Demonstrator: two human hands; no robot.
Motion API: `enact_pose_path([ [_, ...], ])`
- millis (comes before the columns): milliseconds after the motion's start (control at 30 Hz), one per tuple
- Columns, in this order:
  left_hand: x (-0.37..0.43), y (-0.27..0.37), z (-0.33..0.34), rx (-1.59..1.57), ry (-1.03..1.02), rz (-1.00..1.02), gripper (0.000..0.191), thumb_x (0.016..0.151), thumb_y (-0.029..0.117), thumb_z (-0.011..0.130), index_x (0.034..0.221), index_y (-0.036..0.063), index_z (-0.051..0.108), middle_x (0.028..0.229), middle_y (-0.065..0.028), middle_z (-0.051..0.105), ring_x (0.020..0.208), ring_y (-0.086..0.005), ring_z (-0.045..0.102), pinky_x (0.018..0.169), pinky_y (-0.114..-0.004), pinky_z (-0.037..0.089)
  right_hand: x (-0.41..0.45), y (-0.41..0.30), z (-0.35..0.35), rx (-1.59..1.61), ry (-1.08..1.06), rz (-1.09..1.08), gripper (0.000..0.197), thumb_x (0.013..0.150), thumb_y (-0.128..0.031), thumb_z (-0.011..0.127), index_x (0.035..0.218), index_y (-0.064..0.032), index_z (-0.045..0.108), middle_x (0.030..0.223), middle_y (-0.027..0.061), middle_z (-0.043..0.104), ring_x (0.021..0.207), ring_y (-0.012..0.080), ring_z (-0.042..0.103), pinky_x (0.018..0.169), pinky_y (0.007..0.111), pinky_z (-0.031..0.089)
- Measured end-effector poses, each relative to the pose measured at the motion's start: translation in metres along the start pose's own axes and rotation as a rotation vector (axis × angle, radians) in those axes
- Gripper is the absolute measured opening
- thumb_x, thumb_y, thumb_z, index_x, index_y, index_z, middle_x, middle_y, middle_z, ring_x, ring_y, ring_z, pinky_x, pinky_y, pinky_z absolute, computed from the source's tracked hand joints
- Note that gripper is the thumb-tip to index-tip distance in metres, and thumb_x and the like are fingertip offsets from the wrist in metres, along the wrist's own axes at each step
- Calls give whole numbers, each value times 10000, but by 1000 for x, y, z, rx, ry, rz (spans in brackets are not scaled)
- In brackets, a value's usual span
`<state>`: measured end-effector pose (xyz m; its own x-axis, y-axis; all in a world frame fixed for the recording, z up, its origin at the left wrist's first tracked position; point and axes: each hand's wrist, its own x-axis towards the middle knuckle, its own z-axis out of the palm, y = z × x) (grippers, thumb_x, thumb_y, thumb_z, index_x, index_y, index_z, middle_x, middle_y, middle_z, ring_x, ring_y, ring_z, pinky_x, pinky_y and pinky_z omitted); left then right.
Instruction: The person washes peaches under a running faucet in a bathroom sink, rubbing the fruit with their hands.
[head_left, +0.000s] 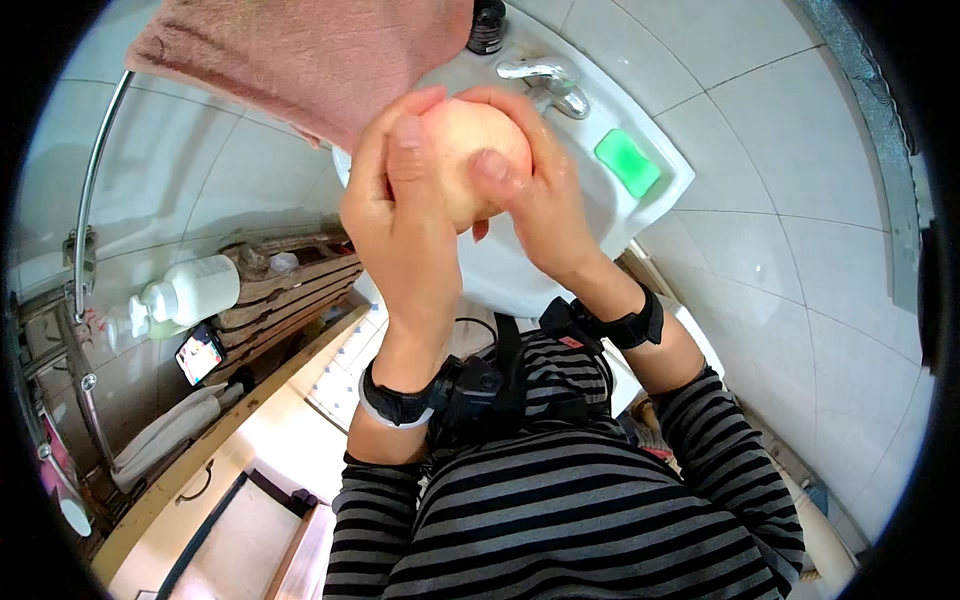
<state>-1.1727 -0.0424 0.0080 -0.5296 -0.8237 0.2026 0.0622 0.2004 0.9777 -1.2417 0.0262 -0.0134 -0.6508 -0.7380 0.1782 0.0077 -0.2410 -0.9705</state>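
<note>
A round, pale yellow-pink fruit (472, 139), perhaps a peach or an apple, is held up over the white washbasin (499, 277). My left hand (401, 195) wraps its left side, thumb lying along the near face. On the other side my right hand (551, 195) grips it, its thumb pressed on the front. Both hands look wet. Behind my right hand stands the chrome tap (551, 79); whether water runs is hidden. A green bar of soap (628, 163) lies on the basin's right rim.
A pink towel (315, 64) hangs at the upper left, near a chrome rail (94, 180). A black bottle (488, 28) stands behind the basin. On the left are a slatted wooden crate (300, 289), a white pump bottle (206, 286) and a lit phone (199, 355).
</note>
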Motion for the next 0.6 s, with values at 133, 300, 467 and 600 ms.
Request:
enact_pose_path([
  [133,-6,-4,-1,47,-73,120,365,797,222,547,1079,-3,487,1044,-102,497,928,-190,493,809,-289,402,12,-6,-2,80,106,164,345,837,-295,439,1011,-8,516,845,85,558,703,130,544,547,223,435],
  [300,-11,-17,3,202,-51,345,590,654,232,709,1129,16,435,1095,-118,457,1009,-233,452,873,-330,360,10,-6,-4,44,83,187,374,859,-282,341,988,8,538,913,108,556,828,161,547,750,265,426],
  [467,-10,-13,8,-177,100,42,314,817,239,530,987,-25,522,996,-106,535,921,-200,505,841,-300,385,1,-6,2,-16,164,32,303,880,-209,375,936,32,548,769,86,578,714,116,528,641,250,433],
  [600,-5,-13,15,-415,87,-191,302,868,245,436,924,-27,553,942,-96,566,880,-181,523,827,-281,394,0,10,-3,-73,247,-71,330,886,-225,354,919,32,559,746,89,582,690,114,528,628,245,437],
])
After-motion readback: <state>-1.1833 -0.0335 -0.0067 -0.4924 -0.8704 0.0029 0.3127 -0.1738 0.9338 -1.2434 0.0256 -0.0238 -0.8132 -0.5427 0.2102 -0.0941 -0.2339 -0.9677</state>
